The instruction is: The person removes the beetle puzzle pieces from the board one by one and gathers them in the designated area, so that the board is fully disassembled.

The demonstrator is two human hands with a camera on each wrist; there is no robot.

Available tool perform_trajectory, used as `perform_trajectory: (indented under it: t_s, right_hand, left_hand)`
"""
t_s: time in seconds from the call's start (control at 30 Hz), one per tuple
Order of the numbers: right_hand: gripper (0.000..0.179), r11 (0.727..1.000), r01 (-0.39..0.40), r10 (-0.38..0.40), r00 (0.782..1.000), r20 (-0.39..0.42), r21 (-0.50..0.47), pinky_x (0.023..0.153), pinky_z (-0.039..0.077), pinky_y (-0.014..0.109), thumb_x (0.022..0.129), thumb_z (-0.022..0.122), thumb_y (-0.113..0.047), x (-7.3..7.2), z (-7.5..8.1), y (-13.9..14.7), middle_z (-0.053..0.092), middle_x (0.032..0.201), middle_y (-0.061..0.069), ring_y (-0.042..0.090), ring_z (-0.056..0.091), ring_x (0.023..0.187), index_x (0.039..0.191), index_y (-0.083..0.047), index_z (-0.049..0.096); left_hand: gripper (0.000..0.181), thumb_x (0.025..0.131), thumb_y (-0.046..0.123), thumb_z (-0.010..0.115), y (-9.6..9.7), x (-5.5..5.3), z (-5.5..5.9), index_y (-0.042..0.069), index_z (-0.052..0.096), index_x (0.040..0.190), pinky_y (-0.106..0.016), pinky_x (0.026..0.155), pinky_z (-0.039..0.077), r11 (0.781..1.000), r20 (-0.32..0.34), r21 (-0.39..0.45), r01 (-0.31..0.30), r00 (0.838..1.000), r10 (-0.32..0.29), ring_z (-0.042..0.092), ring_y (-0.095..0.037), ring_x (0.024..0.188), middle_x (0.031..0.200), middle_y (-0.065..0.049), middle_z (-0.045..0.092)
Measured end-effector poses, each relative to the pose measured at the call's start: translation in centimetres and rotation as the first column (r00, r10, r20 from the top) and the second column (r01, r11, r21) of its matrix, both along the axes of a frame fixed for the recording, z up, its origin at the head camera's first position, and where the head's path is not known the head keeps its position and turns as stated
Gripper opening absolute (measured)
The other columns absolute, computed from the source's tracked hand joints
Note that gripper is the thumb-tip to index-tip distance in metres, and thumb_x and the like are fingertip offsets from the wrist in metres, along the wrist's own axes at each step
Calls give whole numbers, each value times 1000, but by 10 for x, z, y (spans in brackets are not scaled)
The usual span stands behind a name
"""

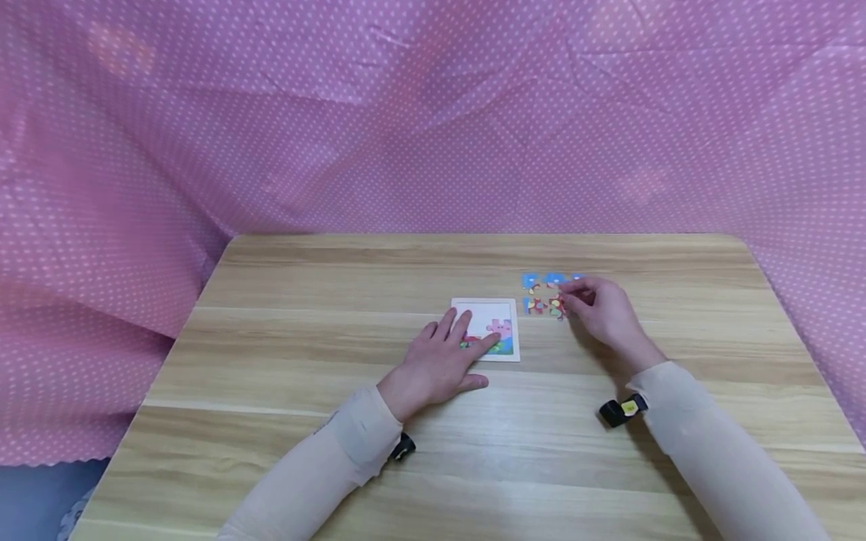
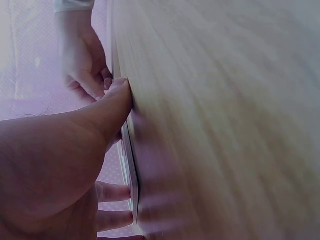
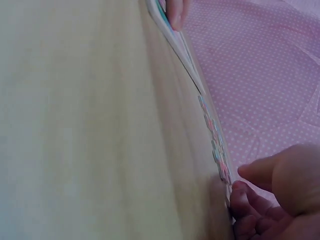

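In the head view a white-framed puzzle board (image 1: 516, 330) lies flat, with a few pieces fitted along its lower part, one showing a pink figure (image 1: 504, 327). My left hand (image 1: 436, 364) rests on it with fingers spread and fairly straight. The thumb lies off the board's near side. To the board's right lies a group of loose puzzle pieces (image 1: 537, 306), blue, red and yellow. My right hand (image 1: 605, 312) is at their right side, with thumb and index tips beside them. In the right wrist view these fingertips (image 3: 240, 186) are slightly apart, and no piece shows between them.
Everything lies on a wood-grain table (image 1: 304, 330). A pink polka-dot cloth (image 1: 433, 120) hangs behind the table and along its sides. Black wrist straps (image 1: 614, 413) show at both sleeves.
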State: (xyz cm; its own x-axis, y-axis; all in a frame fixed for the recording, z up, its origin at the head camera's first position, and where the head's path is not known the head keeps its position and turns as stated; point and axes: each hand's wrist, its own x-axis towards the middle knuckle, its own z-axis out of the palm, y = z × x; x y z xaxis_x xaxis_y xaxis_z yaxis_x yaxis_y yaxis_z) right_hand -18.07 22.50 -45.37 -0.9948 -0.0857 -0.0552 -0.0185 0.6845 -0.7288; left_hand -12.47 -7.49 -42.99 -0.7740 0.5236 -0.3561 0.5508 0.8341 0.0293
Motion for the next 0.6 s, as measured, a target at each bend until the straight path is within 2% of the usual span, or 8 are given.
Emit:
perform_trajectory:
  t_s: [0.27, 0.6]
  right_hand:
    - [31, 990, -106, 113, 991, -68, 96, 83, 48, 37, 101, 74, -15, 10, -3, 3, 63, 128, 23, 31, 60, 100, 129, 1, 73]
    - [30, 989, -96, 106, 990, -94, 109, 82, 49, 37, 100, 75, -11, 11, -6, 2, 62, 124, 23, 32, 61, 99, 126, 3, 74]
  left_hand:
    - [74, 106, 69, 50, 0, 0, 0, 47, 22, 171, -57, 132, 29, 1000, 5, 2, -5, 1000, 5, 13, -40, 170, 183, -15, 13]
    - [74, 106, 68, 50, -1, 0, 2, 45, 24, 171, -58, 132, 29, 999, 9, 33, -3, 1000, 3, 14, -41, 169, 182, -15, 14]
